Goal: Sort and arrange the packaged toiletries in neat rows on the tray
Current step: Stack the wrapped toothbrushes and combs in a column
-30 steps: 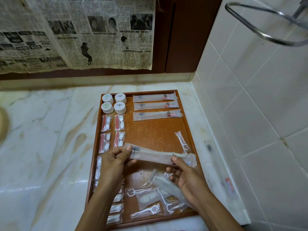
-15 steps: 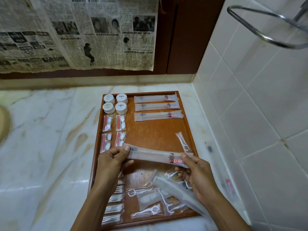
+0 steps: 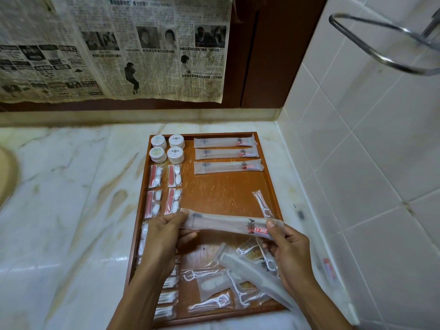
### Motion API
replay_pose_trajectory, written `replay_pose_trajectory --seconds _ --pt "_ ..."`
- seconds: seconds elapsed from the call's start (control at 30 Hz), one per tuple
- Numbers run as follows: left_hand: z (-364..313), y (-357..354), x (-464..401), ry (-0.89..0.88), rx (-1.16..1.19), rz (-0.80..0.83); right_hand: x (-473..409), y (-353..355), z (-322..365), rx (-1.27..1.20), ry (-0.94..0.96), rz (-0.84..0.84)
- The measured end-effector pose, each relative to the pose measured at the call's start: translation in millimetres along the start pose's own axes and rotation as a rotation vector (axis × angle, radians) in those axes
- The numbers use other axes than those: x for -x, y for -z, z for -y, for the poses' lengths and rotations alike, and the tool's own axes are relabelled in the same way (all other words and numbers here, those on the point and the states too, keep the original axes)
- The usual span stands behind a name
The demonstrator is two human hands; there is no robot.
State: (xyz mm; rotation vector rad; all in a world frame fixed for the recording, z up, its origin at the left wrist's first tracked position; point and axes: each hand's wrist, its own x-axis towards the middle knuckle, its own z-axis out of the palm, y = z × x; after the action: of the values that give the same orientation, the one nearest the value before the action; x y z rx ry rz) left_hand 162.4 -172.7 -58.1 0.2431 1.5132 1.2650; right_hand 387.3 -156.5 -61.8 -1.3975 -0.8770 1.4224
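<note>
Head view: wooden tray [image 3: 271, 177] on a marble counter [image 3: 71, 186], set against a tiled wall [image 3: 357, 139] on the right
Held packet: long frosted sachet [image 3: 226, 223] stretched level above the tray's middle; left hand [image 3: 164, 234] pinches its left end, thumb on top; right hand [image 3: 290, 248] pinches its right end the same way; both sets of fingers closed on the plastic
Second packet: comb-like sachet [image 3: 252, 272] tucked under the right hand's lower fingers; its far end blurs out
Writing: red label on the held sachet reads "J ME", rest covered by the right thumb; dark crest beside it; grey print at the left end too smeared to read
Sorted rows: three matching long sachets [image 3: 226, 153] at top right; four round white tubs [image 3: 167, 148] at top left, emblems unreadable; four red-and-white packs [image 3: 164, 189] below them
Unsorted: floss picks [image 3: 214, 301] heaped at the near right; one floss pick [image 3: 263, 203] alone by the right rim
Hidden: left column of white packs [image 3: 166, 296] partly covered by the left forearm
Background: newspaper [image 3: 114, 48] on the wall, print not legible; metal ring [image 3: 381, 44] cut off at top right
</note>
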Motion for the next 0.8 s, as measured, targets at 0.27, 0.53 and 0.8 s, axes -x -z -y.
replay_pose_trajectory --seconds 0.27,0.53,0.8 --pt "-4 1 2 -0.013 0.009 0.043 -2 3 -2 -0.013 -0.013 0.038" --pt "-1 3 -4 -0.038 -0.007 0.060 -6 8 -6 -0.014 -0.064 0.055" --pt "3 1 -4 -0.044 -0.029 -0.024 -11 11 -8 0.060 -0.049 0.056"
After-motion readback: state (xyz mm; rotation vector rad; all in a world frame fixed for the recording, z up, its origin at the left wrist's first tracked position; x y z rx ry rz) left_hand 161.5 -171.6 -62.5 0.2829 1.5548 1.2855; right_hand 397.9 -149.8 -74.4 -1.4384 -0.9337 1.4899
